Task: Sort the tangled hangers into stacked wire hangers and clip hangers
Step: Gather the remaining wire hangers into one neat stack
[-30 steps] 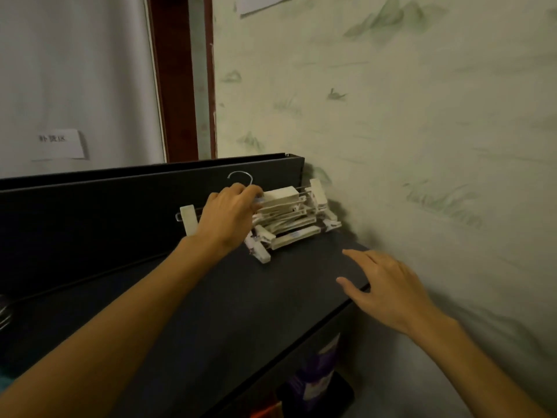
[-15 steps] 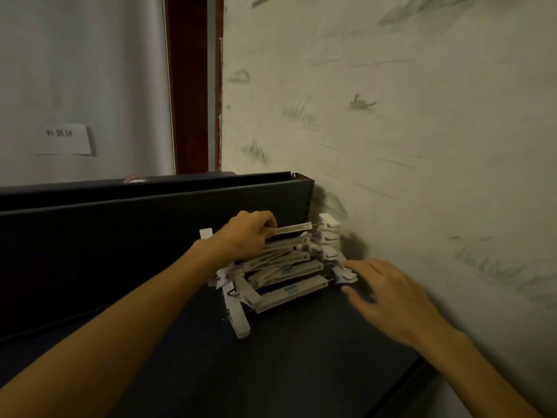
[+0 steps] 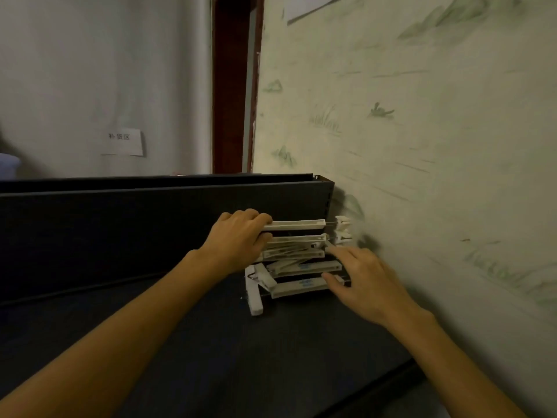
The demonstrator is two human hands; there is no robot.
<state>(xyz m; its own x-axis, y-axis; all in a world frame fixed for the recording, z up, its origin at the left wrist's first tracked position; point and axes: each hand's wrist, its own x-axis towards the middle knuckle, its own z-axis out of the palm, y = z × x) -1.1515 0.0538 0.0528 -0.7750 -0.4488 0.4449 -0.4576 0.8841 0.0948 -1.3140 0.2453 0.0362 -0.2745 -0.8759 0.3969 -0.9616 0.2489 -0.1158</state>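
The left hand [image 3: 238, 236] gripped the top of the clip hangers [image 3: 297, 257] stacked on the shelf [image 3: 180, 342] while the open right hand [image 3: 361, 279] touched their ends, apparently squaring the pile, which next needed aligning.

Two hands [image 3: 238, 239], one stack of clip hangers [image 3: 297, 260]

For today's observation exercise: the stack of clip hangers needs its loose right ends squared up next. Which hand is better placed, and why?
The right hand: its open fingers already touch the right ends of the clip hangers, beside the wall. The left hand is closed on the stack's upper left end, steadying it.
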